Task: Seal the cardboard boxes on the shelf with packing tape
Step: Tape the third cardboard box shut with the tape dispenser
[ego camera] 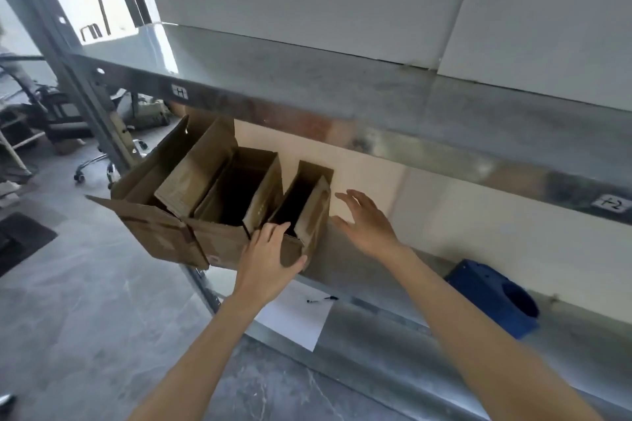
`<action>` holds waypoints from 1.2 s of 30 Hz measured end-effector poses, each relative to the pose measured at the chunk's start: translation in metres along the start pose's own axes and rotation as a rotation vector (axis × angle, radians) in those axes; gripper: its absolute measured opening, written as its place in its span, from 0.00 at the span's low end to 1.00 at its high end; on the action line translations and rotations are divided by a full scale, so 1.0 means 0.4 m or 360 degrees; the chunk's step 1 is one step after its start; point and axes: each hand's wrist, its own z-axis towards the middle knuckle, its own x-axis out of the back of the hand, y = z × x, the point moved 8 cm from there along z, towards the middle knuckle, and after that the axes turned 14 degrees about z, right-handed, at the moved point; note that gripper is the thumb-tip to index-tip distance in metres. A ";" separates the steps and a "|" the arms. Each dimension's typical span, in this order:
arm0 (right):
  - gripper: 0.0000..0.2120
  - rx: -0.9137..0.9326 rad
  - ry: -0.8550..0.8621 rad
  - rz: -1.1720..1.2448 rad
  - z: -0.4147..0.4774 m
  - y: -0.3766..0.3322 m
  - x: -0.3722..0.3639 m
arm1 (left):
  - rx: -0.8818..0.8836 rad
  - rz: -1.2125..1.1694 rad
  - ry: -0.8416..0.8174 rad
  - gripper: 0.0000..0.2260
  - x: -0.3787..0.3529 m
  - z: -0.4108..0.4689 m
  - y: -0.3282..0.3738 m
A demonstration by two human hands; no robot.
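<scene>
Three brown cardboard boxes stand side by side on the metal shelf (393, 287), all with their flaps up. The left box (157, 215) hangs past the shelf's end, the middle box (219, 236) stands beside it, and the narrow right box (313, 212) is nearest my hands. My left hand (265, 258) grips the front top edge of the narrow right box, fingers over the rim and thumb on the front face. My right hand (364, 220) hovers spread just right of that box, fingers straight, holding nothing. No packing tape roll is visible.
A blue plastic object (492, 297) lies on the shelf to the right. On a lower level lies a white sheet (297, 318) with a black pen (321, 299). An upper shelf (342, 92) overhangs the boxes. Office chairs (95, 161) stand on the floor at left.
</scene>
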 end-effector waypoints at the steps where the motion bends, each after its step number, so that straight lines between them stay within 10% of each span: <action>1: 0.26 -0.0017 0.0002 -0.0017 -0.006 0.007 0.001 | -0.0036 -0.0004 0.0000 0.30 -0.001 0.000 -0.002; 36: 0.20 -0.0361 0.0614 0.0273 -0.335 0.231 0.223 | -0.0574 -0.0491 -0.0089 0.30 -0.103 0.123 0.283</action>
